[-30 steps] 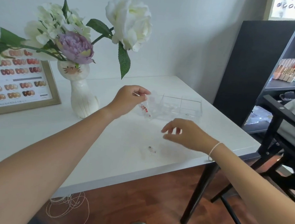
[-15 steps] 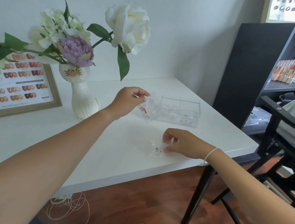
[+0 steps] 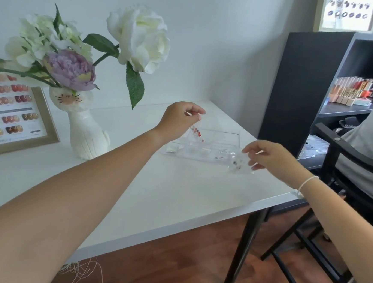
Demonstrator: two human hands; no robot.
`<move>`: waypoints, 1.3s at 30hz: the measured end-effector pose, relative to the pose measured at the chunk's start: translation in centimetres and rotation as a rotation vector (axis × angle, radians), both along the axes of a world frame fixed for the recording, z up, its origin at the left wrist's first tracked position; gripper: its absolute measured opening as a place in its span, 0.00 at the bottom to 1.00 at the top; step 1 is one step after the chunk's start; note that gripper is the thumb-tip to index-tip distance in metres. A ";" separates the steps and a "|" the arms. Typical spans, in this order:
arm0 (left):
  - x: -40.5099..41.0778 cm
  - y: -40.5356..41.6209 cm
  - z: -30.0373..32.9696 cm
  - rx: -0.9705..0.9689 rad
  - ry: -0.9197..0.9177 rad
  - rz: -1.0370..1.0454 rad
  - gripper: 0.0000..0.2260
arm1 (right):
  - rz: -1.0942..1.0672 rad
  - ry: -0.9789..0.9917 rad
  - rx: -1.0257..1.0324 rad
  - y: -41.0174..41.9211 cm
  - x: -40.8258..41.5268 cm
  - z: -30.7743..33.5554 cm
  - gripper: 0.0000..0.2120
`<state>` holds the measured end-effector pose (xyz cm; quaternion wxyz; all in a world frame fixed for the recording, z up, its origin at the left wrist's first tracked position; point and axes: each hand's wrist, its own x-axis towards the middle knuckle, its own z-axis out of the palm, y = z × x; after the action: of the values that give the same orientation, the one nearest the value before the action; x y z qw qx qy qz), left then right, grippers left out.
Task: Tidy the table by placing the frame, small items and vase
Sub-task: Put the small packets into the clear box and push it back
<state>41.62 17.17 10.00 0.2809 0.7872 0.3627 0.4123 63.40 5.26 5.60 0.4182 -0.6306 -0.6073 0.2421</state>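
My left hand [image 3: 178, 120] pinches a small clear bag of red and white bits [image 3: 197, 133] above the left end of a clear compartment box [image 3: 216, 148]. My right hand [image 3: 266, 157] holds a second small clear bag with dark specks [image 3: 238, 164] just above the table, at the box's right end. A white cat-shaped vase [image 3: 83, 131] with white and purple flowers stands at the back left. A gold frame [image 3: 46, 119] showing nail samples leans against the wall at the far left, partly cut off.
The white table [image 3: 155, 188] ends at its front and right edges near my right wrist. A black chair [image 3: 340, 158] and a dark shelf unit [image 3: 308, 88] with small boxes stand to the right. White cord lies on the wooden floor [image 3: 171, 265].
My right hand went down to the table, picked up the second small bag and lifted it rightward toward the box. My left hand stayed put with its bag.
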 end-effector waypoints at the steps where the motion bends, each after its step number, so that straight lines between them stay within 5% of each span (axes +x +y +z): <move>1: 0.7 0.1 0.1 0.009 -0.002 0.000 0.07 | -0.037 0.005 0.028 0.1 0.7 0.2 0.15; 17: 7.7 3.3 -1.6 -0.027 0.084 -0.047 0.07 | -0.312 0.083 0.233 2.3 4.6 3.0 0.13; 27: 8.1 4.0 -2.6 0.013 0.397 -0.079 0.09 | -0.325 -0.024 0.286 4.4 3.9 3.2 0.16; 39: 2.4 4.4 -2.8 0.013 0.107 0.032 0.13 | -0.218 -0.133 0.255 8.6 0.1 4.3 0.19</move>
<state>44.03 21.60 7.20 0.2493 0.8042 0.3868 0.3762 63.48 13.83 9.86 0.4776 -0.6492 -0.5874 0.0739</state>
